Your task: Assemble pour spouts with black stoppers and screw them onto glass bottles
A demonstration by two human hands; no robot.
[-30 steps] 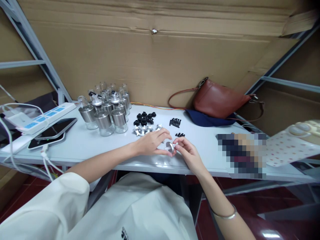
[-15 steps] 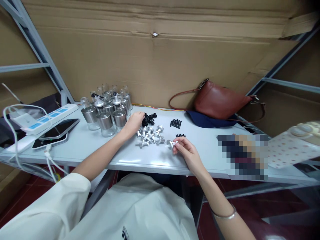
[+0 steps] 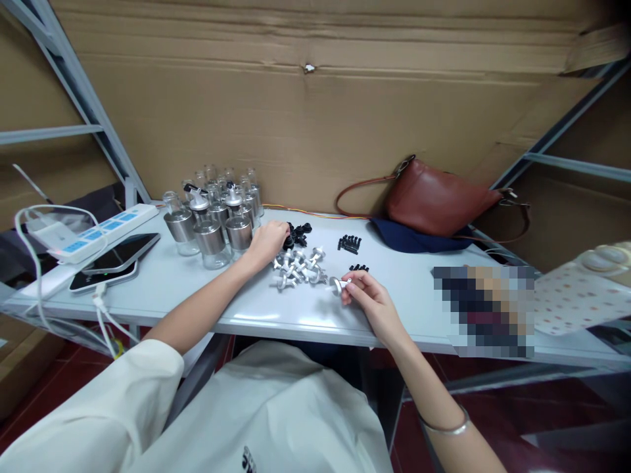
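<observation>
"Between right fingers (image 3: 361, 293)?"
"Silver spout (image 3: 338, 285), pinched snugly."
"By left fingers (image 3: 282, 228)?"
"Black caps (image 3: 298, 235). Curled in, hold hidden, can't tell. Best: hold spout steady, separate just one cap."

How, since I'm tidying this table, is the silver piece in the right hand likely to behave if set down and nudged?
The silver piece would probably roll in an arc, its round flange being wider than its stem. It seems light, as the right hand holds it by the fingertips. Its sheen hints at a smooth, perhaps slippery surface.
</observation>
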